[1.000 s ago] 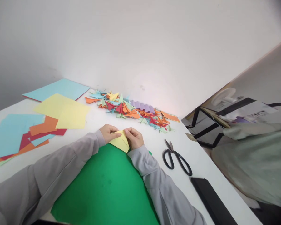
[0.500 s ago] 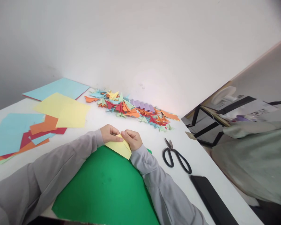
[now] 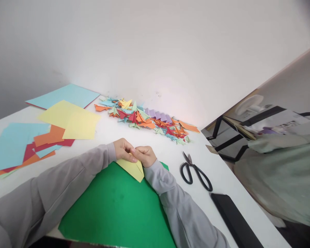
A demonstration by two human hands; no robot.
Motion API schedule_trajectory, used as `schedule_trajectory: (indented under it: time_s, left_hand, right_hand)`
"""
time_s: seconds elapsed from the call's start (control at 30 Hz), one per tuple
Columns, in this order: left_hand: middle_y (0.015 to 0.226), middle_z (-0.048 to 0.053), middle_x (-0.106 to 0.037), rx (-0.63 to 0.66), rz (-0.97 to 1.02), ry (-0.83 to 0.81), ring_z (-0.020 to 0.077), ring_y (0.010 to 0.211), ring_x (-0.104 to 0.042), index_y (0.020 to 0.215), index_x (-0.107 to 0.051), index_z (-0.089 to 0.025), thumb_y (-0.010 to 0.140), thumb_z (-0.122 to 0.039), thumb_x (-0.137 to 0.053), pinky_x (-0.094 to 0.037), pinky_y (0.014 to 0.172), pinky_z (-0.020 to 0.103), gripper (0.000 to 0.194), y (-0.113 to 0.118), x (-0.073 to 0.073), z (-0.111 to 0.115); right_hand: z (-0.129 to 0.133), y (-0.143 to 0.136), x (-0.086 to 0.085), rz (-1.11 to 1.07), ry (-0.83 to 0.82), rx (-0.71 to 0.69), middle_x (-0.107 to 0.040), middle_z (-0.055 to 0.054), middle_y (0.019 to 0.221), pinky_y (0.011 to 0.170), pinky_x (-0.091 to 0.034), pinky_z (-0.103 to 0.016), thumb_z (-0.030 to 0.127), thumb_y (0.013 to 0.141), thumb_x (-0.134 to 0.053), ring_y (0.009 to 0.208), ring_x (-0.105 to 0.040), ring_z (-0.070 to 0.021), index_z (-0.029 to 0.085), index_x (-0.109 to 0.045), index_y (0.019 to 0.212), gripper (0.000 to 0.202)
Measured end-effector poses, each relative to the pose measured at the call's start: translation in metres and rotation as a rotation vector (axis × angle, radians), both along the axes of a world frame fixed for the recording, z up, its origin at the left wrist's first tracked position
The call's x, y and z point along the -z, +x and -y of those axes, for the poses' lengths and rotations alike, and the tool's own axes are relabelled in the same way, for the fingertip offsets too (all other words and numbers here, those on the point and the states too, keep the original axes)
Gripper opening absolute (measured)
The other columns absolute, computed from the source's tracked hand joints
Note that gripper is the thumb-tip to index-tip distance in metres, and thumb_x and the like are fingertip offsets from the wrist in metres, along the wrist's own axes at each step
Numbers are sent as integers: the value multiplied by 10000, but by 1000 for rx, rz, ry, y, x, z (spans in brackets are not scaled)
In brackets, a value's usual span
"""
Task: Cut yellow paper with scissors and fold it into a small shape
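A folded yellow paper (image 3: 133, 169) is held between my two hands above the far edge of a green mat (image 3: 113, 203). My left hand (image 3: 124, 150) pinches its upper left part, thumb on top. The fingers of my right hand (image 3: 145, 156) are closed on the upper right corner, touching the left fingertips. Part of the paper is hidden under the fingers. A crease and a layered flap show at its right side.
Beyond the hands lies a pile of small folded colored papers (image 3: 144, 119). Black scissors (image 3: 195, 172) and a black case (image 3: 235, 220) lie right. Colored sheets (image 3: 72, 120) spread left. A person in pale green (image 3: 281, 179) is at far right.
My hands have come closer together and now touch. The yellow paper has tilted, its lower corner moving slightly down and left. The view has shifted a little.
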State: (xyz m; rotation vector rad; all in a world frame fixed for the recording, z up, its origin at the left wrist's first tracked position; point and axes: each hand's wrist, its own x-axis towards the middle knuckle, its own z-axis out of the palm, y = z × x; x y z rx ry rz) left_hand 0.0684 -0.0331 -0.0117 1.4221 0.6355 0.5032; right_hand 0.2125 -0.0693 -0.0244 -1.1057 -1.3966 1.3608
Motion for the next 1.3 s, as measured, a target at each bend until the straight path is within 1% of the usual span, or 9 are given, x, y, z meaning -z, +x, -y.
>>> schedule_trajectory:
  time_s: [0.13, 0.27, 0.53, 0.73, 0.9, 1.07, 1.17, 1.23, 1.3]
  left_hand:
    - [529, 2, -624, -57, -8, 21, 108, 479, -542, 624, -665, -99, 479, -294, -744, -410, 469, 204, 255, 0, 4, 0]
    - [506, 4, -617, -60, -22, 25, 107, 465, -541, 573, -645, -99, 466, -307, -754, -401, 446, 197, 258, 1, 6, 0]
    - [507, -1, -618, -45, 2, 12, 102, 463, -540, 589, -662, -103, 482, -296, -748, -407, 449, 195, 237, 0, 4, 0]
    - [585, 18, -659, -56, -52, -33, 121, 519, -574, 673, -693, -108, 467, -330, -751, -440, 506, 213, 308, 2, 3, 1]
    - [514, 7, -620, -66, -62, 1, 91, 449, -515, 626, -681, -98, 497, -383, -728, -379, 433, 192, 316, 3, 4, 1]
    - [407, -35, -523, -70, -79, 102, 51, 374, -400, 607, -675, -96, 527, -355, -710, -265, 369, 176, 273, 2, 5, 0]
    - [352, -59, -452, -52, -73, 139, 31, 343, -331, 558, -663, -101, 532, -333, -710, -214, 348, 171, 238, 0, 4, 0]
    - [355, -54, -471, -38, -48, 116, 34, 338, -348, 548, -664, -104, 539, -320, -709, -230, 345, 170, 221, -2, 3, 0]
    - [416, -25, -558, -16, -12, 41, 59, 366, -436, 568, -676, -108, 540, -306, -712, -298, 367, 175, 203, -3, 2, 1]
  right_hand:
    - [1, -3, -3, -131, -126, 59, -498, 23, 408, 372, -267, -213, 573, 557, -643, 364, -383, -69, 148, -569, 476, 439]
    - [3, -5, -6, -152, -129, 79, -475, 30, 373, 360, -260, -213, 588, 541, -646, 347, -361, -64, 155, -549, 431, 457]
    - [3, -6, -8, -178, -144, 80, -486, 32, 370, 357, -256, -218, 561, 512, -679, 343, -360, -63, 158, -552, 415, 433]
    - [-3, 0, -1, -116, -89, 91, -470, 34, 360, 352, -250, -214, 570, 528, -665, 339, -360, -61, 152, -555, 420, 445]
    - [-7, 4, 7, -42, -47, 81, -400, 54, 327, 350, -226, -207, 566, 516, -675, 327, -318, -47, 150, -509, 373, 470]
    - [-5, 1, 10, -82, -70, 67, -487, 30, 374, 360, -256, -209, 582, 535, -656, 346, -373, -62, 137, -597, 470, 454]
    - [-5, 0, 12, -80, -77, 47, -481, 32, 368, 359, -258, -207, 566, 536, -667, 342, -367, -61, 138, -595, 470, 439]
    - [-6, 1, 14, -98, -105, 23, -469, 34, 363, 353, -249, -208, 569, 539, -664, 334, -351, -59, 142, -590, 470, 439]
    - [-6, 1, 14, -130, -140, -5, -457, 36, 362, 347, -245, -209, 574, 536, -663, 328, -340, -58, 146, -579, 465, 442]
